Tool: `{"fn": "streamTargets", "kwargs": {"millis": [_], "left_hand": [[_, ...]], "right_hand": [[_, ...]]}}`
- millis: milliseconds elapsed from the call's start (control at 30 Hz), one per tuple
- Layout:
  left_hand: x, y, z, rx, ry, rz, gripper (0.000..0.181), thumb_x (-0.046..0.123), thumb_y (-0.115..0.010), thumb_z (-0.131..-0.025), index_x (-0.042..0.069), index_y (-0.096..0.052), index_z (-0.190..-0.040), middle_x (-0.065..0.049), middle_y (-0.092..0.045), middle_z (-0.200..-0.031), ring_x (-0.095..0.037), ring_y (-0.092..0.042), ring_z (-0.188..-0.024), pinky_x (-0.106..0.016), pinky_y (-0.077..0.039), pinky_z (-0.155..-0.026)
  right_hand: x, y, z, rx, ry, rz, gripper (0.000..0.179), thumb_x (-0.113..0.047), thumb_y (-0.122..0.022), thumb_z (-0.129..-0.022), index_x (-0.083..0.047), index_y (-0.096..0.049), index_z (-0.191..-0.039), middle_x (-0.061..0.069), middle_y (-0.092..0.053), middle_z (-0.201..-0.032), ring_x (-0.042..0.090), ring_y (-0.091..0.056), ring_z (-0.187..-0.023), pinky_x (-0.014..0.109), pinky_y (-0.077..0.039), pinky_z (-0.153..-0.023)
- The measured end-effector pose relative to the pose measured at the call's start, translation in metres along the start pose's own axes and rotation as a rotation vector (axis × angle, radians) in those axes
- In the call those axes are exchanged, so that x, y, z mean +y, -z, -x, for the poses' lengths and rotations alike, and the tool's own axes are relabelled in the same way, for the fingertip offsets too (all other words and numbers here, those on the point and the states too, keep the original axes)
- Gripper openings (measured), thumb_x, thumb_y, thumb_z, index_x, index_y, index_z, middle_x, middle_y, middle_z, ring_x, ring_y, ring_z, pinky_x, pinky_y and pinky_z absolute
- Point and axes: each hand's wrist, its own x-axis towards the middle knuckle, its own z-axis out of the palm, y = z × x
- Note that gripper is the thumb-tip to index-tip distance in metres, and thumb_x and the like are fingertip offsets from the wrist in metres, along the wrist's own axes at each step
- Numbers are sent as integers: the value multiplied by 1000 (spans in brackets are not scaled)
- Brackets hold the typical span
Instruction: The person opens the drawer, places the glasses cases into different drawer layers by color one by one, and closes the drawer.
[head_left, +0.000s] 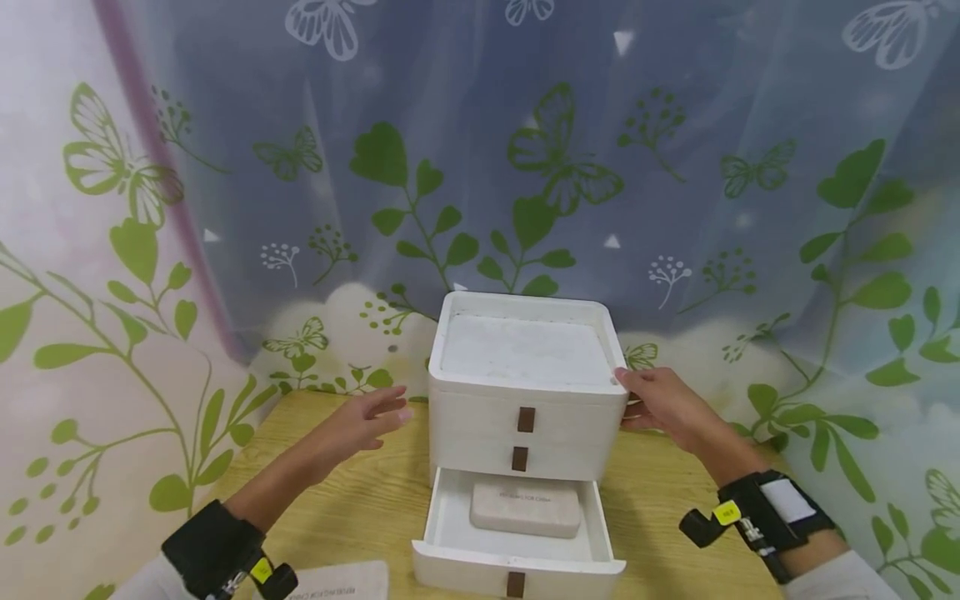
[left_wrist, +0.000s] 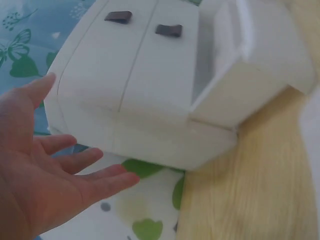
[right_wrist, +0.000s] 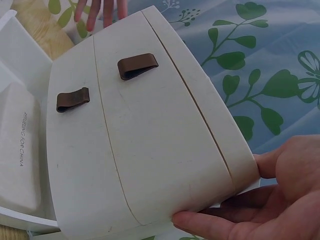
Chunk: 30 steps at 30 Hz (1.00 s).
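Observation:
A white drawer unit (head_left: 528, 350) with a shallow tray-like top stands against the curtain. Its bottom drawer (head_left: 457, 568) is pulled out, and a pale stone-like block (head_left: 525, 510) with printed lettering lies inside. My right hand (head_left: 663, 404) touches the unit's right side near the upper front corner, thumb by the top rim and fingers along the side. Beside the left side my left hand (head_left: 366, 421) is spread, apart from the unit in the head view; the left wrist view shows its palm and loose fingers (left_wrist: 112, 187) holding nothing. Brown tab handles (right_wrist: 137, 66) mark the upper drawers.
A wooden table (head_left: 675, 533) bears the unit. At the lower left a second pale slab with lettering (head_left: 345, 579) lies partly out of frame. Behind hangs a leaf-and-butterfly curtain (head_left: 465, 167), close to the unit's back.

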Motion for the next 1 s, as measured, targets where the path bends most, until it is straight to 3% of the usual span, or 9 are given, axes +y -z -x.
{"fn": "streamTargets", "kwargs": {"millis": [167,333,533,700,900,933,967,1000], "left_hand": [[-17,-2,20,15,-23,-168,79,51,-64,-100,15,-34,-163,-17,-36,-167,-49,-41,-148,-63,-44,-113],[-29,-12,34,-9,-42,-283,82,52,-71,-95,13,-40,-160,-18,-43,-163,-53,-43,-145,-67,-46,-108],[-46,-24,48,-120,-52,-348,85,48,-78,-91,5,-45,-156,-27,-49,-156,-54,-47,-141,-69,-45,-106],[-62,-31,61,-215,-43,-401,90,43,-84,-86,-2,-46,-153,-28,-52,-153,-52,-51,-138,-69,-45,-106],[-84,-36,79,-261,61,-489,88,43,-89,-81,0,-53,-148,-20,-60,-146,-46,-57,-132,-65,-49,-103],[-106,-35,74,-267,73,-502,87,47,-89,-79,6,-55,-148,-18,-61,-145,-45,-58,-131,-66,-49,-103],[-111,-39,73,-262,169,-421,83,45,-86,-83,5,-55,-148,-21,-59,-146,-48,-56,-133,-66,-48,-104],[-132,-38,68,-266,162,-451,83,50,-86,-82,7,-57,-147,-19,-61,-144,-46,-57,-132,-64,-50,-104]], "right_hand": [[2,-1,-1,6,-9,-2,63,-34,-38,-114,18,-37,-149,37,-55,-141,35,-70,-116,43,-60,-97],[2,0,-1,13,-2,10,63,-35,-38,-114,17,-38,-149,37,-55,-142,35,-70,-117,43,-61,-97],[0,1,0,9,6,22,64,-36,-38,-114,16,-37,-150,36,-55,-142,36,-70,-119,43,-60,-97],[1,1,1,19,3,22,64,-36,-37,-114,17,-37,-150,37,-55,-141,38,-69,-119,43,-61,-97],[2,-4,0,18,-1,18,64,-36,-39,-113,18,-37,-149,37,-55,-141,39,-69,-119,42,-61,-96],[2,-5,-1,17,1,17,64,-35,-39,-113,18,-37,-149,37,-55,-141,39,-69,-120,42,-61,-95],[2,-6,-1,16,7,17,64,-35,-40,-113,18,-38,-149,37,-55,-141,40,-68,-120,42,-61,-96],[2,-6,-2,15,11,19,63,-35,-40,-113,17,-38,-149,37,-55,-141,40,-68,-120,42,-61,-96]]}}
